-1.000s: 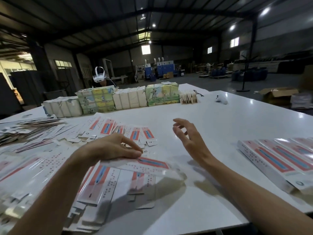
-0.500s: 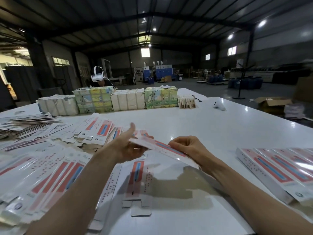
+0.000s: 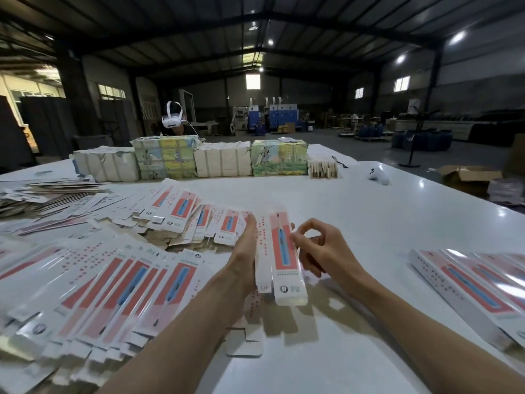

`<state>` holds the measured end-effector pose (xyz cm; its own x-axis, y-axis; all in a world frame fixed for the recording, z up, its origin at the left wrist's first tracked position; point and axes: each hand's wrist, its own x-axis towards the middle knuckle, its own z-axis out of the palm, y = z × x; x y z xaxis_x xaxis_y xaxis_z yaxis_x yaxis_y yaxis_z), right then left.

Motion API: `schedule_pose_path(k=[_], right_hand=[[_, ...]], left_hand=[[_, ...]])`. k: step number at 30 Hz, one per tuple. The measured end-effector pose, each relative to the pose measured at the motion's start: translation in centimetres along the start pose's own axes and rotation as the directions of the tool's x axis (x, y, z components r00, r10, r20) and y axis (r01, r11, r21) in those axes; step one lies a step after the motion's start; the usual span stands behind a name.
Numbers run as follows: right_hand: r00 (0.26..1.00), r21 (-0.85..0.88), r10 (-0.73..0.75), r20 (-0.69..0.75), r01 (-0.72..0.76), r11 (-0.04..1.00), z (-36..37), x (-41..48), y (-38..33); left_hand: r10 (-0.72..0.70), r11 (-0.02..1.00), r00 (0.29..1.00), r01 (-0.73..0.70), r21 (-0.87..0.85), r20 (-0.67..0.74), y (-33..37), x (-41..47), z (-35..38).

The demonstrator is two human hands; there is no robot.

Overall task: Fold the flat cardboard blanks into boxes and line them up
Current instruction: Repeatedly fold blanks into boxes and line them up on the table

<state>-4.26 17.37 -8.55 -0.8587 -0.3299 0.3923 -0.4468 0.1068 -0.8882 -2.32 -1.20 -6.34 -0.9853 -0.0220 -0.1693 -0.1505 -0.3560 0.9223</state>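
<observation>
Across a dim warehouse hall, a broad white worktop [image 3: 369, 223] fills the view, its right edge running diagonally away above the concrete floor. Spread flat blanks [image 3: 127, 285], red and blue printed, cover its left half in overlapping fans that reach the near edge. Along the far edge stands a line of wrapped bundles [image 3: 221, 162], touching side by side. At the near right lies a row of folded boxes [image 3: 477, 285], packed edge to edge and running out of view. Bare white surface shows between that row and the hands, and beyond them up to the bundles. On the floor past the right edge sits a brown carton [image 3: 468, 174] with its flaps open; its contents cannot be made out. Just above the worktop at centre, the held box [image 3: 284, 251] is squared into a long tube pointing away from the person. The left hand [image 3: 245, 251] presses flat, fingers straight, against its left side, while the right hand [image 3: 321, 248] pinches its right edge with curled fingers. One loose blank [image 3: 247, 345] lies beneath them.
</observation>
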Motion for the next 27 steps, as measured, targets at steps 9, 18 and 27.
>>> schedule_pose_path(k=[9,18,27], right_hand=[[0.905,-0.596,-0.397,-0.151,0.237,0.767,0.7,0.1,0.3],[0.844,-0.571,-0.371,-0.389,0.095,0.815,-0.6,1.0,0.8],[0.979,-0.673,-0.144,-0.143,0.011,0.740,0.6,0.9,1.7]], left_hand=[[0.018,0.996,0.997,-0.024,0.083,0.071,-2.8,-0.4,1.0],[0.007,0.991,0.999,-0.013,0.135,0.044,-2.1,-0.2,0.5],[-0.049,0.998,0.993,0.044,0.044,0.107,-3.1,0.1,1.2]])
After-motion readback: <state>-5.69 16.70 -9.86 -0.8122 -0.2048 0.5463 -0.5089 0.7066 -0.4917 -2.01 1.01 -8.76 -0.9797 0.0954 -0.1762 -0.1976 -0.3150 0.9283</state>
